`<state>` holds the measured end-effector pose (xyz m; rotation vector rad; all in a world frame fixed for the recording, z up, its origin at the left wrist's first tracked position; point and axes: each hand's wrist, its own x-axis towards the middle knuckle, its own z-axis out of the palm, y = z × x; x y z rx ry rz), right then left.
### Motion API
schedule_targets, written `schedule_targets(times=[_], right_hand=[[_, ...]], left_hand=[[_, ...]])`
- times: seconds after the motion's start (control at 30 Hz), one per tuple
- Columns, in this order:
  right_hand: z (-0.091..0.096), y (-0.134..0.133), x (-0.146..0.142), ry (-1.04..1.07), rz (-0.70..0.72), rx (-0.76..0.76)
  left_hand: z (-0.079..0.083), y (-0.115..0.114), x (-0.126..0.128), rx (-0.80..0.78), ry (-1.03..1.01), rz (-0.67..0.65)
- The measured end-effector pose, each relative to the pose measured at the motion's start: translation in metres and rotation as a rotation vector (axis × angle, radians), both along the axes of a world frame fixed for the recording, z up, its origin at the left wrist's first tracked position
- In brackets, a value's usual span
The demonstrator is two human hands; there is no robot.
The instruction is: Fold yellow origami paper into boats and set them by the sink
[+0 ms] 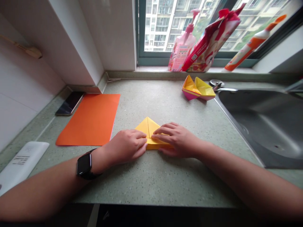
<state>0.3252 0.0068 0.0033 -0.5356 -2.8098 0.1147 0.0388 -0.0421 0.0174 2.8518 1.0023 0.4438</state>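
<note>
Yellow folded paper (145, 128), with pointed top, middle seam and lower band, held between left hand (130, 143) and right hand (177, 138).

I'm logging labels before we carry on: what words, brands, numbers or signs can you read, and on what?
No text can be read.
Pink pump bottle: label print too blurred.
Red pouch: print and a code-like square, too small.
Orange-and-white bottle: any print too blurred.
White object: dark marks, illegible.
Watch: dark screen, nothing readable.
</note>
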Motion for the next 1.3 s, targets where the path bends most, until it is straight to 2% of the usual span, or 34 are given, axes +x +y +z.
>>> schedule_targets(times=[0.4,0.67,1.13,1.3], right_hand=[[0.000,-0.003,-0.003,-0.004,-0.035,0.013],[0.001,-0.003,-0.002,0.046,-0.066,-0.022],[0.008,0.008,0.004,0.024,-0.124,-0.114],[0.008,0.009,0.002,0.044,-0.129,-0.122]], left_hand=[[0.006,-0.003,0.007,0.005,0.195,0.037],[0.006,0.001,0.005,-0.030,0.142,0.067],[0.011,0.016,-0.005,-0.206,0.015,0.039],[0.010,0.018,-0.008,-0.206,0.023,0.097]])
